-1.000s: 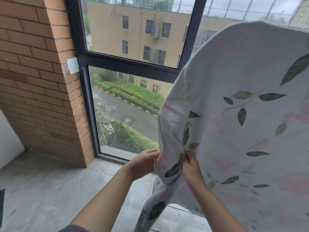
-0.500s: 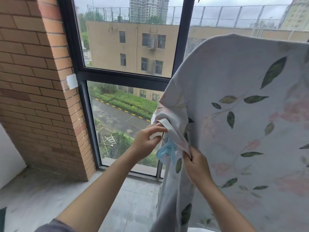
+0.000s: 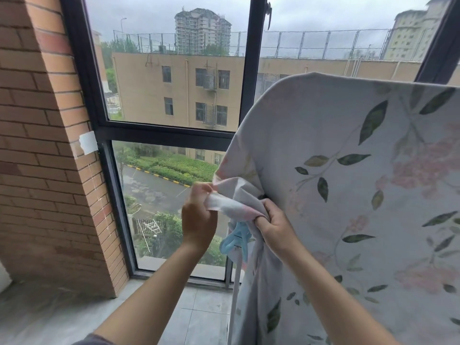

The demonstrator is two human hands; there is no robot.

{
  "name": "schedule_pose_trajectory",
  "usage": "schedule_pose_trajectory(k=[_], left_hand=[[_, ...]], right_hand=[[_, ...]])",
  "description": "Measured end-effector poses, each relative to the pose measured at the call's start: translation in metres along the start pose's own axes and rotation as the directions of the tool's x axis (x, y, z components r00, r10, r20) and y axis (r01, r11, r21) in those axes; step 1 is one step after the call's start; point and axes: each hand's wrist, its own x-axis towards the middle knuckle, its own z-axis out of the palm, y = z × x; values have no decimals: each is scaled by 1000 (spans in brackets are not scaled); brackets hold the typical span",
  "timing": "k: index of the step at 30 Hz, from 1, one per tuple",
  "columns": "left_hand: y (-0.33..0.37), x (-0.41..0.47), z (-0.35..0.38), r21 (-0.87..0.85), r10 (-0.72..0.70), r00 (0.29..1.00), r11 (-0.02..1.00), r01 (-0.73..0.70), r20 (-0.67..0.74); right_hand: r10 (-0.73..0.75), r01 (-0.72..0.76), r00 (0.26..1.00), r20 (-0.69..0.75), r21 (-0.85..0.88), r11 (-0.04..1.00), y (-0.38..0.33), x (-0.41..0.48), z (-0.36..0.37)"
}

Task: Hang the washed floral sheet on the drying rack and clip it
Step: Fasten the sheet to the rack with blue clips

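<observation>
Facing a rough red-brown brick wall (image 3: 49, 145) at far left, with a white taped patch (image 3: 87, 143) stuck at its corner. Next, a dark metal window frame (image 3: 171, 131) around smooth glass; below it, grey floor tiles (image 3: 204, 307) with open room in front of the sill.

Pinching a folded, pale edge of cloth in the left grip (image 3: 199, 217), thumb and fingers closed on it, in front of the lower pane. Just below and between both hands, a light blue plastic clip (image 3: 235, 239) against the hanging edge; cannot tell whether it bites the cloth. Under it, a thin pale upright (image 3: 235, 282).

Clamping the bunched fabric in the right grip (image 3: 276, 224), fingers curled round it.

Filling the right half, the floral sheet (image 3: 348, 195): soft, matte, white with green leaves and pink blossoms. Draped over a hidden support, long axis running level towards the right and out of view, its left end curving down and falling past the bottom edge.
</observation>
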Motion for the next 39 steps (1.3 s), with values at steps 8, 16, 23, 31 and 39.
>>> schedule_pose_trajectory(k=[8,16,23,31,39], left_hand=[[31,68,-37,-205,159,986,964,-167,-54],[34,143,-63,453,667,617,435,-778,418],[26,146,-17,-249,-564,778,740,625,277],[-21,157,-48,375,535,725,624,-685,435],[-50,182,-15,-85,-516,856,852,516,24]], right_hand=[[-385,323,923,-9,-528,785,-15,22,9],[-542,279,815,-208,-677,680,-40,52,-45],[-291,210,932,-215,-335,919,-49,58,-27],[-135,-57,985,-111,-934,352,-35,65,-49],[-303,64,946,-119,-845,531,-33,73,-44]])
